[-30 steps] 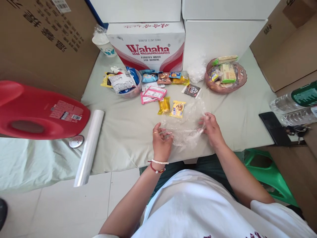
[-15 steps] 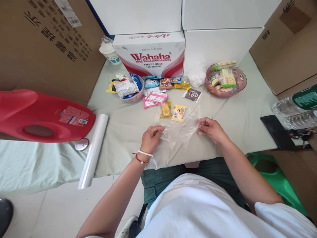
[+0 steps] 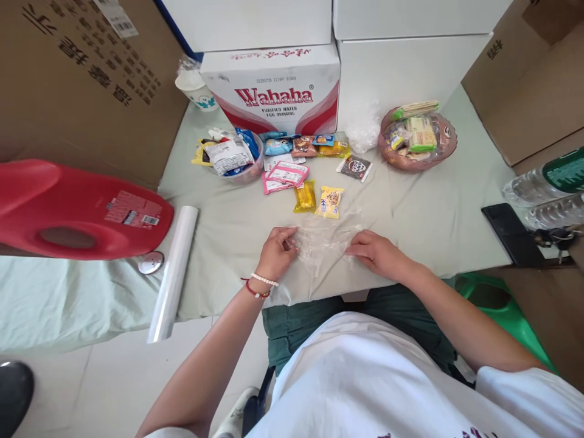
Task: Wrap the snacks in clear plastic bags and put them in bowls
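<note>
Both hands (image 3: 276, 254) (image 3: 378, 253), nearly closed, pinch crumpled clear plastic (image 3: 320, 241).

Plastic film (image 3: 319, 236) before snack packets (image 3: 329, 202), carton (image 3: 274, 115) behind them

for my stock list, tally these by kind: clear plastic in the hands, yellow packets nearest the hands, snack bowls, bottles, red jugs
Clear plastic piece, held in left hand and right hand: 1
Yellow packets nearest the hands: 2
Snack bowls: 2
Bottles: 2
Red jug: 1
Total: 8
</note>
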Action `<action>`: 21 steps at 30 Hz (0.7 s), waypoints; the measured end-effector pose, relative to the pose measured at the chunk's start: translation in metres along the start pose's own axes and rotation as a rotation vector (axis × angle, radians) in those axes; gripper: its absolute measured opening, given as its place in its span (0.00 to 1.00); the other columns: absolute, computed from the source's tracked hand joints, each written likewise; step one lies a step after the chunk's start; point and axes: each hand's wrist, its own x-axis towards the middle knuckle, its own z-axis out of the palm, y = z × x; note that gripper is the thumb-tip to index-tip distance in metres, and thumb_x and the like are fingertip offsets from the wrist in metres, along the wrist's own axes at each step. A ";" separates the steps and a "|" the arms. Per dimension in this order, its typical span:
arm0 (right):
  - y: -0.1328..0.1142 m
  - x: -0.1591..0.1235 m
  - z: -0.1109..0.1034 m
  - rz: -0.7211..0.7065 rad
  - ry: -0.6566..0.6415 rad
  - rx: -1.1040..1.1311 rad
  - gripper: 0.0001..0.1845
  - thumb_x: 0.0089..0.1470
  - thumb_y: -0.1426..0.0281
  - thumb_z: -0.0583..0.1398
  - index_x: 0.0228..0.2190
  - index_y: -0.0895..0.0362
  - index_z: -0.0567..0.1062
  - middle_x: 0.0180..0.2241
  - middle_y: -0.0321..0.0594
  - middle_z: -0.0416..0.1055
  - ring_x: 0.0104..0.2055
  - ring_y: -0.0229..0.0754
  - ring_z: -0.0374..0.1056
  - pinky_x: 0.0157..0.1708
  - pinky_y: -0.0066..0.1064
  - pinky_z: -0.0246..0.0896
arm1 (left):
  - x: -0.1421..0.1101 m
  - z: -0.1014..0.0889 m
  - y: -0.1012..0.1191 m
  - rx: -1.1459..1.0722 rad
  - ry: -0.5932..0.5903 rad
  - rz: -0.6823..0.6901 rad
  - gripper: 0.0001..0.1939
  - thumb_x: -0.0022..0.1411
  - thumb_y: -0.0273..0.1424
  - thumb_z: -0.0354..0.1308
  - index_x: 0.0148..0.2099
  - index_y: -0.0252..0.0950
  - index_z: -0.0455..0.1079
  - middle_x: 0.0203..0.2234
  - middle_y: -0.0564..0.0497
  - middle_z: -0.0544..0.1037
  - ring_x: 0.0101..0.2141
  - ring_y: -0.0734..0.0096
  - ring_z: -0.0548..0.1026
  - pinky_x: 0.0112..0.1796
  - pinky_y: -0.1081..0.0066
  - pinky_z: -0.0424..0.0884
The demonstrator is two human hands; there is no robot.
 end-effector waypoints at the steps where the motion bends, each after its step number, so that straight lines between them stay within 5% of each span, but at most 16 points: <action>1: 0.004 -0.007 -0.002 -0.018 0.053 0.032 0.15 0.67 0.71 0.54 0.44 0.50 0.82 0.41 0.45 0.74 0.44 0.47 0.69 0.43 0.40 0.68 | 0.000 -0.003 -0.001 -0.006 -0.010 0.003 0.26 0.43 0.27 0.64 0.48 0.39 0.80 0.41 0.49 0.72 0.32 0.73 0.72 0.35 0.69 0.72; 5: 0.014 -0.041 -0.010 0.011 0.140 0.088 0.14 0.66 0.70 0.56 0.41 0.47 0.82 0.41 0.44 0.75 0.43 0.46 0.70 0.41 0.41 0.69 | -0.004 -0.009 -0.001 -0.083 -0.041 0.008 0.25 0.45 0.30 0.66 0.49 0.42 0.80 0.41 0.50 0.72 0.33 0.73 0.72 0.36 0.70 0.72; 12: 0.000 -0.074 -0.036 0.066 0.014 0.051 0.21 0.57 0.78 0.56 0.44 0.47 0.82 0.51 0.45 0.75 0.46 0.49 0.68 0.44 0.48 0.70 | -0.008 -0.004 0.010 -0.247 -0.048 -0.079 0.26 0.48 0.32 0.67 0.52 0.40 0.80 0.42 0.50 0.77 0.32 0.76 0.72 0.37 0.72 0.71; 16: -0.027 -0.050 -0.065 0.092 0.200 0.082 0.18 0.56 0.76 0.55 0.39 0.46 0.82 0.49 0.41 0.76 0.46 0.51 0.70 0.48 0.52 0.68 | -0.010 -0.002 0.018 -0.277 -0.099 -0.181 0.26 0.47 0.31 0.66 0.52 0.36 0.79 0.41 0.48 0.82 0.29 0.75 0.71 0.33 0.72 0.69; 21: -0.035 0.007 -0.046 0.005 0.053 0.053 0.17 0.64 0.74 0.52 0.44 0.51 0.80 0.45 0.45 0.76 0.47 0.49 0.71 0.48 0.44 0.68 | -0.011 0.005 0.030 -0.311 -0.041 -0.202 0.18 0.56 0.43 0.65 0.43 0.36 0.79 0.35 0.48 0.83 0.33 0.70 0.77 0.37 0.71 0.72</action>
